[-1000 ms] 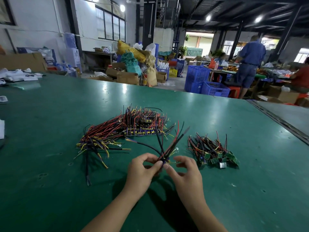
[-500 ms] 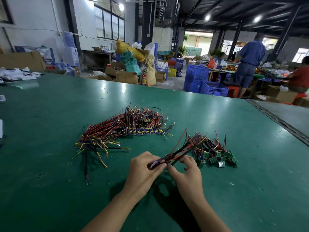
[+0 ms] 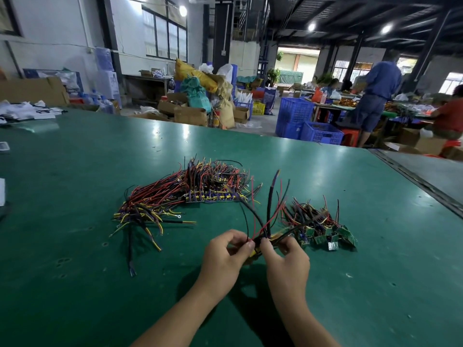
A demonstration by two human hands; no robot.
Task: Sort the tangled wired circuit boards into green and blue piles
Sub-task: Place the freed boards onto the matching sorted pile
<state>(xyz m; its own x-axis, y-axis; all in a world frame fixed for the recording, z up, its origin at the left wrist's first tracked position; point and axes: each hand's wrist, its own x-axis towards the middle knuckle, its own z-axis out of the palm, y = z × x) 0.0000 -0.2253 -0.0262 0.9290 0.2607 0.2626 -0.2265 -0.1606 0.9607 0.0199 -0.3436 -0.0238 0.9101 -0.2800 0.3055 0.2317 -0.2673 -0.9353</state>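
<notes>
A big tangle of blue boards with red, black and yellow wires (image 3: 195, 196) lies mid-table. To its right sits a smaller pile of green boards (image 3: 325, 231) with their wires. In front of both, my left hand (image 3: 225, 256) and my right hand (image 3: 285, 261) pinch one wired board bundle (image 3: 265, 221) between fingertips. Its black and red wires fan upward and to the right. The board itself is mostly hidden between my fingers; a yellow bit shows under them.
The green table (image 3: 75, 271) runs wide on all sides, with a seam and metal edge (image 3: 413, 181) at the right. Papers (image 3: 27, 111) lie at the far left. Blue crates (image 3: 308, 126), boxes and people stand beyond the far edge.
The bundle's wires lay flat toward the green pile half a second ago; now they stand upward again. Both hands stayed in front of the piles, still pinching it.
</notes>
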